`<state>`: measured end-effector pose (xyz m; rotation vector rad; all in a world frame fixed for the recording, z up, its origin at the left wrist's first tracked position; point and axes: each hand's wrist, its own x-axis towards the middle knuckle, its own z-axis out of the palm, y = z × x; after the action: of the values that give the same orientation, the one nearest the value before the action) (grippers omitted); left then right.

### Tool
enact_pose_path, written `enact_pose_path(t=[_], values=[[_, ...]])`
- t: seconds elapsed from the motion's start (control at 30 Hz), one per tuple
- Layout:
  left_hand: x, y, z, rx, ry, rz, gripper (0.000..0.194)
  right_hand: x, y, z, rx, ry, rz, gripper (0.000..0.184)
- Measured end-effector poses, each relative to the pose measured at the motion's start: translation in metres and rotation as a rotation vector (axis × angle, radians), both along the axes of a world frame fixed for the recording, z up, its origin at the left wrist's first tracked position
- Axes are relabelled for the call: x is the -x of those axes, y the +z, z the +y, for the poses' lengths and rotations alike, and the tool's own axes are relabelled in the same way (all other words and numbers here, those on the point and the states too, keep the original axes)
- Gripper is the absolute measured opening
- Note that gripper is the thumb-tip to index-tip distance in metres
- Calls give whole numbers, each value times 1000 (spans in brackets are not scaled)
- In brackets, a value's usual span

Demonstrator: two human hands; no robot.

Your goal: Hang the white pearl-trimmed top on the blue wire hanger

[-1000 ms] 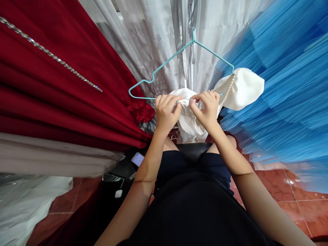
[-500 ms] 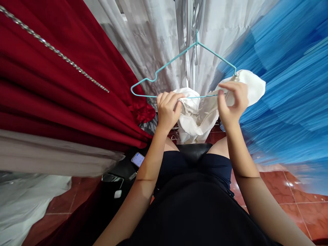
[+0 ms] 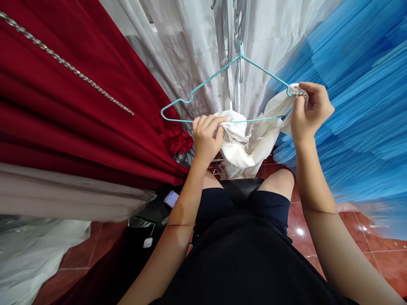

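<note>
A light-blue clothes hanger (image 3: 212,78) is held up in front of me, its hook pointing away. My left hand (image 3: 207,137) is closed around the hanger's bottom bar together with a fold of a white dress (image 3: 237,157) trimmed with pearl beads. At the hanger's right end, my right hand (image 3: 311,111) pinches the dress's beaded strap edge beside the notch. The strap there lies over the hanger's right end. On the left, the hanger's notch is bare. The dress hangs down between my knees, its lower part mostly out of sight.
Red fabric (image 3: 63,110) with a rhinestone chain (image 3: 68,65) hangs at the left, and blue tulle (image 3: 359,114) at the right. White curtains (image 3: 193,46) hang ahead. A phone (image 3: 171,198) lies on a black surface by my left thigh. The floor (image 3: 386,254) is red tile.
My right hand has moved outward to the right and now pinches the beaded strap at the hanger's end, drawing it taut. My left hand has kept its hold. The hanger shifted slightly left.
</note>
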<state>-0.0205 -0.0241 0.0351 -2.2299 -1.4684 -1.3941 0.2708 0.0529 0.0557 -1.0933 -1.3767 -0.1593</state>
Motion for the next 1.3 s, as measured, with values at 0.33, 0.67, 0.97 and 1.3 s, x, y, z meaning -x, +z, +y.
enact_pose_path(t=[0.33, 0.67, 0.97, 1.3], values=[[-5, 5, -4, 41, -41, -41, 19, -57, -18, 18, -234, -126, 102, 20], [-5, 3, 1, -4, -90, -66, 19, -62, -57, -51, -340, -304, -176, 21], [-9, 4, 0, 37, -55, -73, 19, 38, -20, -68, -153, 83, -219, 15], [-2, -5, 1, 11, -29, -4, 21, 85, -32, -35, 145, 277, -230, 14]])
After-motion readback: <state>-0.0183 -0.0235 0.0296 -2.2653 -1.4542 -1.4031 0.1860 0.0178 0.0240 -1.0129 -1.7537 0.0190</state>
